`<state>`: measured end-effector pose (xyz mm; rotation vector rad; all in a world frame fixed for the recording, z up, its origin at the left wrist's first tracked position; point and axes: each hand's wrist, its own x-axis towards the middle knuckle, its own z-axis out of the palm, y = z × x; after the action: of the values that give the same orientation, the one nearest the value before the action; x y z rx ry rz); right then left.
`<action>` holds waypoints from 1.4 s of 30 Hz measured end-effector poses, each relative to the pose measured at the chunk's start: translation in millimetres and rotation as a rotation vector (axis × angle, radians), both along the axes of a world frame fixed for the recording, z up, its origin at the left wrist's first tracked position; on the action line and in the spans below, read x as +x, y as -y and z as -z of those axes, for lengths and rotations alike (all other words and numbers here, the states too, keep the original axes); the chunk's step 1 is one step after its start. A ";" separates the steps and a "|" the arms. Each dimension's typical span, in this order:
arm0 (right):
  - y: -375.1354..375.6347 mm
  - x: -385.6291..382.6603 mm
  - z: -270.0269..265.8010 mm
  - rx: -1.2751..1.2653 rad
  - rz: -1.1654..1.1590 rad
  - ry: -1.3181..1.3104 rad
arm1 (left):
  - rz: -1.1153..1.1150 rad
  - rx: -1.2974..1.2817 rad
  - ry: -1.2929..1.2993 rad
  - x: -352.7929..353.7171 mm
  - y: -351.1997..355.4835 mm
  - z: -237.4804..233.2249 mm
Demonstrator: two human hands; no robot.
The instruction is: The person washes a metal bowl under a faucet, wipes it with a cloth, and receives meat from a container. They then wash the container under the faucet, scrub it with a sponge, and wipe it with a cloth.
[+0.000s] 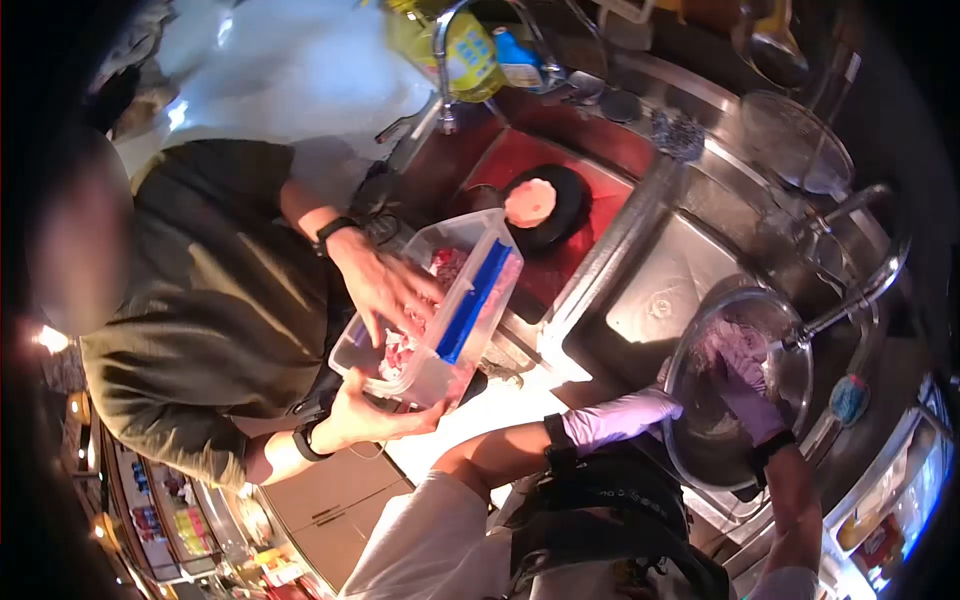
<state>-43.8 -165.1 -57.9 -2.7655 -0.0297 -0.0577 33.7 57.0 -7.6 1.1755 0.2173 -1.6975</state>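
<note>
A large metal bowl [683, 455] is under a tap at the right sink. My left hand [630, 415], in a thin lilac glove, holds the bowl's left rim. My right hand [752, 405], gloved the same way, reaches down inside the bowl. Its fingertips are at a pale pink mass [738, 345] that looks like raw meat; the fingers are too blurred to tell whether they close on it. To the left, a co-worker's two hands are at a clear plastic container [425, 385] with a blue clip, one hand inside among red-and-white meat pieces [398, 355].
The co-worker [220, 300] stands close on my left. A left sink basin [590, 180] holds reddish water and a round black item [570, 205] with a pinkish disc. The curved tap [885, 270] arches over the bowl. A strainer [800, 140] and yellow bottle [465, 60] are behind.
</note>
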 end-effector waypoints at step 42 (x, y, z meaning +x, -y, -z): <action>59.9 37.1 -35.4 0.097 0.569 -0.066 | -0.201 0.060 -0.077 -0.3 -19.9 -16.2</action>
<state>-6.7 -224.9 -22.5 -2.5872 0.7528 -0.1114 33.4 77.0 8.6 1.0946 0.4224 -1.5696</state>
